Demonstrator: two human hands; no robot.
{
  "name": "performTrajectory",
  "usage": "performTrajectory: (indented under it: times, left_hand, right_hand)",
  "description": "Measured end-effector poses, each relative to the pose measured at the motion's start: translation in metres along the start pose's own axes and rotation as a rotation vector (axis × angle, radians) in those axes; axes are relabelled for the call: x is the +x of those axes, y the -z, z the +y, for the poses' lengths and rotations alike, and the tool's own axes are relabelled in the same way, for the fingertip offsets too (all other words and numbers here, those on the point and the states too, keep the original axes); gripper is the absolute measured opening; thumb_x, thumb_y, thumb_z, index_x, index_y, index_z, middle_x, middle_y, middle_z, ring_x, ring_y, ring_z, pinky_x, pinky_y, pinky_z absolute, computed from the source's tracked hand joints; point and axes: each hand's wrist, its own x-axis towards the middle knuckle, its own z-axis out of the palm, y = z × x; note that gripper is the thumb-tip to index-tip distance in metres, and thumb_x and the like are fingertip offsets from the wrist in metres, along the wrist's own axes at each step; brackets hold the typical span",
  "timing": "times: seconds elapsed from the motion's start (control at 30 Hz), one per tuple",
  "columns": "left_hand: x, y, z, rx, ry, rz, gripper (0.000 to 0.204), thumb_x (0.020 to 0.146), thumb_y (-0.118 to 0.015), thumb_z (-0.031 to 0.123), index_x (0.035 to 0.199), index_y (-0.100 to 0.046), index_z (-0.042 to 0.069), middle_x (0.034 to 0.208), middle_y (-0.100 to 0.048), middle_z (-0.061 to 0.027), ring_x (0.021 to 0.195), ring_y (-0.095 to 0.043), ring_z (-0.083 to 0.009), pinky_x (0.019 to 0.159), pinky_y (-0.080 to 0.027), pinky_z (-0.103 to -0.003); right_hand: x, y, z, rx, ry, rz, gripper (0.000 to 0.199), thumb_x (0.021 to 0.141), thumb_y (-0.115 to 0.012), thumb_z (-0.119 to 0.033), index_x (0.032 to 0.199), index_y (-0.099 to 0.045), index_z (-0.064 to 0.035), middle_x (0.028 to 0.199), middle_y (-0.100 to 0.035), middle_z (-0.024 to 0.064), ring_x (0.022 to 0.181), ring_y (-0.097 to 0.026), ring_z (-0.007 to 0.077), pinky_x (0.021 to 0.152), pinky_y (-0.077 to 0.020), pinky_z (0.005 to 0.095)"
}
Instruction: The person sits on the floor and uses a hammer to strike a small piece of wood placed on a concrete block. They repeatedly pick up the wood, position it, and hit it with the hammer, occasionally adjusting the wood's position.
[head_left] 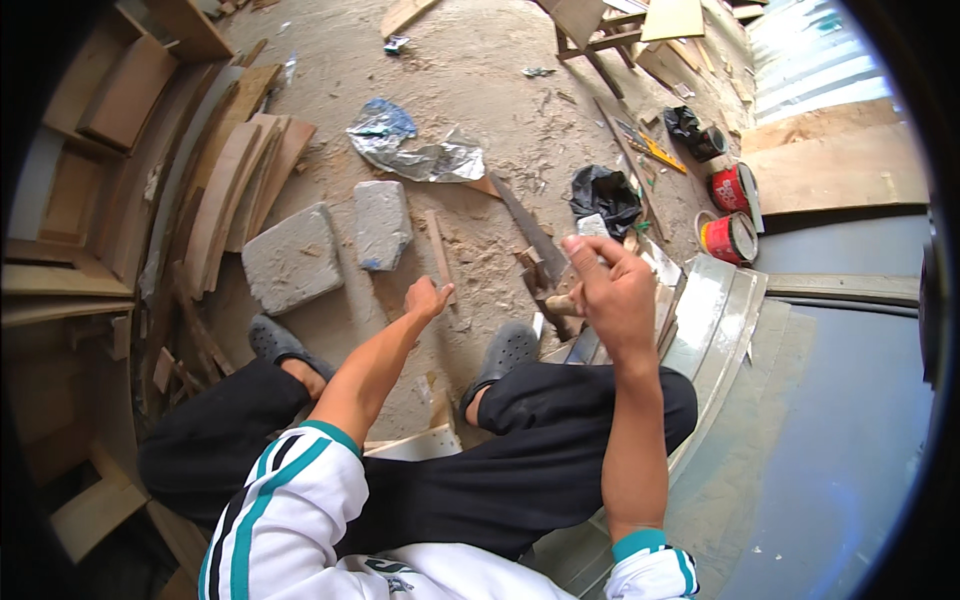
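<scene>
Right hand (612, 290) raised over the right knee, fingers curled shut on a small pale object (592, 226) at the fingertips; can't tell what it is. Left hand (428, 298) reaches down toward the floor (470, 90), fingers loosely together, holding nothing, tips just beside a thin wood strip (439, 250). Handsaw (530, 240) lies on the sawdust between both hands. Two grey stone blocks (330, 245) sit left of the strip. Two red paint cans (732, 210) near the floor's right edge.
</scene>
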Motion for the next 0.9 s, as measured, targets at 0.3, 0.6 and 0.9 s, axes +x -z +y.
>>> performTrajectory:
  times: [0.3,0.6,0.9]
  left_hand:
    - [0.004,-0.005,0.015,0.015,0.087,-0.075,0.047,0.086,-0.061,0.041,0.11,-0.064,0.0,0.112,-0.067,-0.023,0.108,-0.063,-0.0387,0.093,-0.049,-0.047]
    - [-0.039,0.025,-0.003,-0.491,-0.008,0.142,0.039,0.091,-0.048,0.038,0.1,-0.057,0.001,0.094,-0.066,-0.0277,0.093,-0.063,-0.0437,0.082,-0.047,-0.049]
    - [-0.045,0.162,-0.181,-0.237,-0.111,0.519,0.03,0.097,-0.045,0.032,0.109,-0.054,0.006,0.091,-0.065,-0.0294,0.088,-0.061,-0.0495,0.076,-0.047,-0.054]
  right_hand:
    - [0.002,-0.007,0.005,-0.116,-0.074,-0.067,0.026,0.093,-0.067,-0.021,0.097,-0.07,0.004,0.051,-0.043,-0.0089,0.049,-0.033,-0.0004,0.045,-0.0237,0.0235]
    - [0.001,-0.025,0.004,-0.081,-0.029,-0.14,0.029,0.093,-0.067,-0.025,0.099,-0.07,0.0037,0.052,-0.048,-0.0078,0.048,-0.037,-0.0007,0.044,-0.0249,0.0222]
    - [0.016,-0.05,0.013,-0.167,0.035,-0.174,0.035,0.09,-0.068,-0.033,0.095,-0.072,0.0017,0.048,-0.049,-0.0018,0.044,-0.045,0.0044,0.044,-0.0328,0.0264]
